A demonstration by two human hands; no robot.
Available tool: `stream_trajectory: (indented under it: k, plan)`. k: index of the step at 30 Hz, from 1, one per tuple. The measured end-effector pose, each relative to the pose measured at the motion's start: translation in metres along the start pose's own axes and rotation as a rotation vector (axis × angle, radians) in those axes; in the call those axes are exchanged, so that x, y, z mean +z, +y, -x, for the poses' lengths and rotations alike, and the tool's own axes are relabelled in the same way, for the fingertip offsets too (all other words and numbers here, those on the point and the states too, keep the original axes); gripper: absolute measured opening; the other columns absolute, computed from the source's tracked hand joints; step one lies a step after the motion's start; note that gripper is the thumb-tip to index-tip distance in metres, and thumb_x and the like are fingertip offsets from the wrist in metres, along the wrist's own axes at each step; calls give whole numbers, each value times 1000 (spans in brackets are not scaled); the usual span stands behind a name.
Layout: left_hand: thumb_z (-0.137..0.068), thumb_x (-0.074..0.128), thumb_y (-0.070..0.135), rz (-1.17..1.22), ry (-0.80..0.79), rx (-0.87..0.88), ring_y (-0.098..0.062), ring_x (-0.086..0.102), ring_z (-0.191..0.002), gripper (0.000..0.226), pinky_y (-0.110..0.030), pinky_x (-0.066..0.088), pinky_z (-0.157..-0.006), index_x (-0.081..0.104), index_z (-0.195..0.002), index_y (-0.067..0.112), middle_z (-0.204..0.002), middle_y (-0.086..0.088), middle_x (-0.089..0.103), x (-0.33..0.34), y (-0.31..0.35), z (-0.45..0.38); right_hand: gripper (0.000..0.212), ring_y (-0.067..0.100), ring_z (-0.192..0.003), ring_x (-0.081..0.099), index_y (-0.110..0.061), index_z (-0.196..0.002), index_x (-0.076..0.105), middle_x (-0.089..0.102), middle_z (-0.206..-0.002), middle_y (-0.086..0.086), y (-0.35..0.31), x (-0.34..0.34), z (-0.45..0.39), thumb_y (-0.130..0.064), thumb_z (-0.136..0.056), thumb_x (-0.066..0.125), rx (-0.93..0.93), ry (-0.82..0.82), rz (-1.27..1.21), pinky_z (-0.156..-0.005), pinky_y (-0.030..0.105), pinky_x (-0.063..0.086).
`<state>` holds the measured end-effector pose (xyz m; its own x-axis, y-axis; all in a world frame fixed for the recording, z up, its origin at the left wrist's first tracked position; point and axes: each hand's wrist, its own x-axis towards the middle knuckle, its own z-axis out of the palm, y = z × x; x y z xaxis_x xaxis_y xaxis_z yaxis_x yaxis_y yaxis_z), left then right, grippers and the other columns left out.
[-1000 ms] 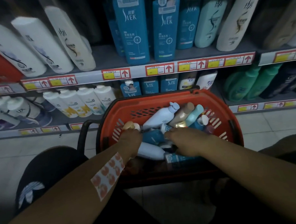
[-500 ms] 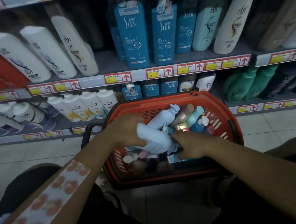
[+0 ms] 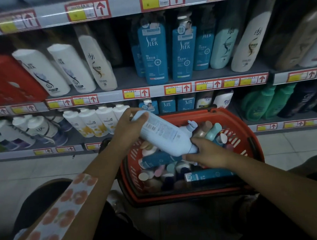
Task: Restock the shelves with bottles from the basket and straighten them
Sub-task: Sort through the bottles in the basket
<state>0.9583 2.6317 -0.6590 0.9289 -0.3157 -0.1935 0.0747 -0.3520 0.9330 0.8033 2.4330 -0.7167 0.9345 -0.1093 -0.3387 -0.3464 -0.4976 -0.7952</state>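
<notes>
While both hands, left hand (image 3: 128,129) and right hand (image 3: 204,152), grip its ends, the pale-blue plastic bottle (image 3: 164,134) lies diagonally above the red plastic basket (image 3: 250,133), neck toward lower right.

Shop: price-tagged shelves (image 3: 152,91) of shampoo bottles (image 3: 155,54).

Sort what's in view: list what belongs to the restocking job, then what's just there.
Job:
- pale blue bottle, held by left hand and right hand
- red basket of bottles
- shelf with blue Slek bottles

Just there:
- price tags
- patterned strip on the left forearm
- floor tiles
</notes>
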Motion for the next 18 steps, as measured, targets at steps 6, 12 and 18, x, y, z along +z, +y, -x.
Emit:
stream_trajectory:
  k: [6,12,18]
  plan:
    - [-100,50,32,82,61,-331,-31,60,-108,23,-43,55,-77,61,-116,20,-121,-12,63,11,-17,-17,47,3,-95,65,-38,-138,54,66,-113,-20,-30,-5,19,-32,-94,68,-173,185,-162,-82,18,50]
    - [-100,45,34,21,-241,-620,-15,50,-36,35,-15,31,-35,61,-80,11,-51,-5,59,33,-28,2,36,22,-47,42,-25,-122,67,57,-68,14,-63,-25,43,-40,-94,51,-282,171,-525,-43,23,37]
    - [-95,38,43,-123,-635,-708,-23,52,-52,51,-24,32,-49,72,-88,6,-81,-25,71,51,-42,20,24,17,-63,68,-13,-105,73,71,-81,22,-68,-37,41,-29,-98,56,-328,350,-422,-55,19,52]
